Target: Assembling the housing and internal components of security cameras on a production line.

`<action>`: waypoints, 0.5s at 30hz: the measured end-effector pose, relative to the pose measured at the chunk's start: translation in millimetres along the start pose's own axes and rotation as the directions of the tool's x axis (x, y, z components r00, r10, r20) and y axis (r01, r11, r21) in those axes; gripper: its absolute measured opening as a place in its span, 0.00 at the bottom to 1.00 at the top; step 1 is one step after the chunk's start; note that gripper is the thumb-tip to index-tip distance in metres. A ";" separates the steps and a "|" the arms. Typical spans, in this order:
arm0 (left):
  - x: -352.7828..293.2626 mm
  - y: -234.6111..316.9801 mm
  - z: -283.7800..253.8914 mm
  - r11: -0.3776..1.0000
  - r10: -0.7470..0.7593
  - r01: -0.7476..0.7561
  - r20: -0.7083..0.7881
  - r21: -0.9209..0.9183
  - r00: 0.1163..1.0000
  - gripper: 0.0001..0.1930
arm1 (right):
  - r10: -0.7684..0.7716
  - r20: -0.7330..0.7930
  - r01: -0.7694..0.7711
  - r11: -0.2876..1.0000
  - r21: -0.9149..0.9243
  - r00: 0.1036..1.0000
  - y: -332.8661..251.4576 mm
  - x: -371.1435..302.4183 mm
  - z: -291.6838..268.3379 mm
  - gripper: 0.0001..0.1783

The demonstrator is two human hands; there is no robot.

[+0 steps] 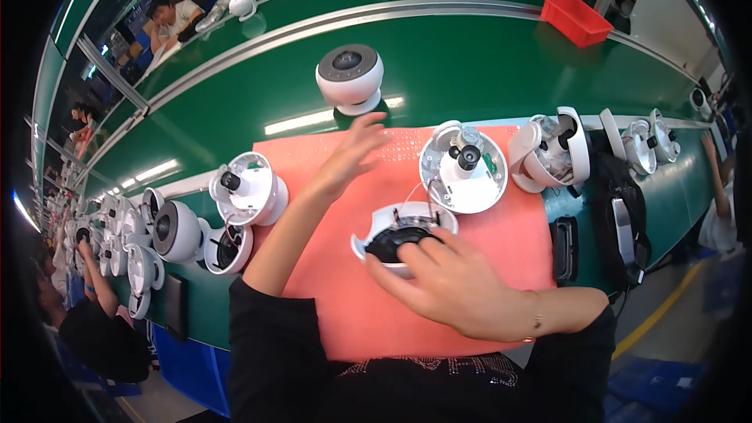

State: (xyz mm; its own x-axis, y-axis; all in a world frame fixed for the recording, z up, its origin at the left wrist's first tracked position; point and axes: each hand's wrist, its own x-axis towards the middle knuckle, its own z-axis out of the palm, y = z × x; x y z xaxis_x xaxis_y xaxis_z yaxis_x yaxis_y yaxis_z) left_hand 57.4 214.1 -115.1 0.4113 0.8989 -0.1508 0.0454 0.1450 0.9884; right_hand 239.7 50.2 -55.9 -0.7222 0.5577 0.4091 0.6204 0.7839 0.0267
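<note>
Two hands are at work over the pink foam mat (470,266) on my tabletop (439,70). My right hand (458,286) lies over a white dome housing (399,227), fingers curled down on its black inner part and pressing on it rather than lifting it; that housing sits near the middle of the mat, close to me. My left hand (352,153) is empty, fingers spread and loose, stretched out above the far edge of the mat toward a finished white dome camera (350,74) standing on the green belt, not touching it. Just beyond my right hand lies an open round base (464,168) with a small black lens post upright in it. Right of the mat rests another opened camera shell (552,149), and more follow along the edge. Left of the mat, a row of open and half-built housings (243,188) waits. By the look of it, the piece under my right hand is only partly assembled, its cover not yet on, and most units around it remain open.
</note>
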 end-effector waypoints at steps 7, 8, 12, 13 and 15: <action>-2.5 -26.5 69.9 0.952 0.279 -0.299 0.209 0.069 0.937 0.34 | 0.263 0.131 -0.293 0.884 0.364 0.956 25.8 -37.0 -50.4 0.20; -4.5 -28.7 69.1 0.969 0.247 -0.242 0.204 -0.052 0.947 0.36 | 0.323 0.093 -0.333 0.861 0.384 0.942 32.7 -40.3 -54.2 0.20; -35.5 -9.9 64.6 0.992 0.099 -0.074 0.257 -0.102 0.961 0.37 | 0.660 0.227 -0.524 0.294 0.799 0.716 52.7 -67.0 -58.4 0.19; -39.8 -12.0 59.0 0.992 0.115 -0.092 0.318 -0.085 0.941 0.37 | 0.677 0.265 -0.466 0.130 0.875 0.687 57.0 -77.1 -54.6 0.19; -60.3 -6.3 56.6 0.997 0.067 -0.081 0.441 0.013 0.895 0.38 | 0.620 0.397 -0.478 -0.039 0.877 0.677 57.3 -91.3 -51.8 0.24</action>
State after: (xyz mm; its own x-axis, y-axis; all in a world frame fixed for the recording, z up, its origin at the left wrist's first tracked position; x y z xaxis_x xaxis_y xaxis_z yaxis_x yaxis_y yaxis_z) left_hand 83.8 135.6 -111.2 0.7729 0.6316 -0.0609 0.0242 0.0665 0.9975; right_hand 357.0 30.1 -44.4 -0.2261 0.9717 -0.0684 0.0530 -0.0578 -0.9969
